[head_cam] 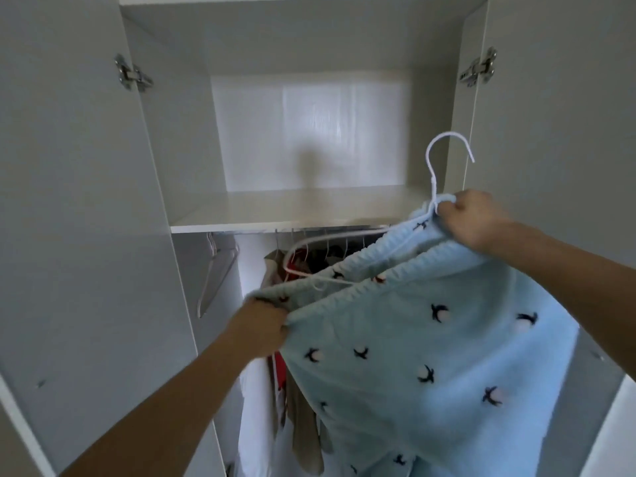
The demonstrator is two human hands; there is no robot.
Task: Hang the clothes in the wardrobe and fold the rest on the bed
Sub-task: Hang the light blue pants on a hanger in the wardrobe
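The right hand (pixel 473 220) grips the neck of a white wire hanger (pixel 434 187) together with a light blue knitted garment (pixel 430 339). The left hand (pixel 263 325) pinches the garment's ribbed edge before the open white wardrobe (pixel 275 208).

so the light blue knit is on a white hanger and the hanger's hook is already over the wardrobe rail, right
Not quite. In the head view the white hanger does carry the light blue knit, but its hook is up in the air in front of the shelf, above the rail, not over it. The right hand holds it.
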